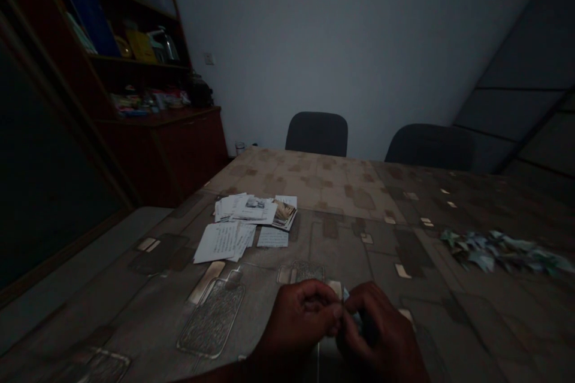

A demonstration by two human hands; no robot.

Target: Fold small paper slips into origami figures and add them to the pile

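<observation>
Head view: pinching small pale piece (345, 293), prob. folded paper, btwn fingertips of L hand (299, 318) and R hand (392, 330), low over near part of table (341, 251). Prob. handling light, thin, easily creased; gripping best by edges. Finding open room fwd toward chairs (317, 134), btwn printed slips (251, 210) fwd-left and crumpled heap (503, 252) off right.

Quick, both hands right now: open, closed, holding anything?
Left hand: closed, fingertips pinched at a small pale piece, apparently paper.
Right hand: closed, fingers on the same small pale piece.
</observation>
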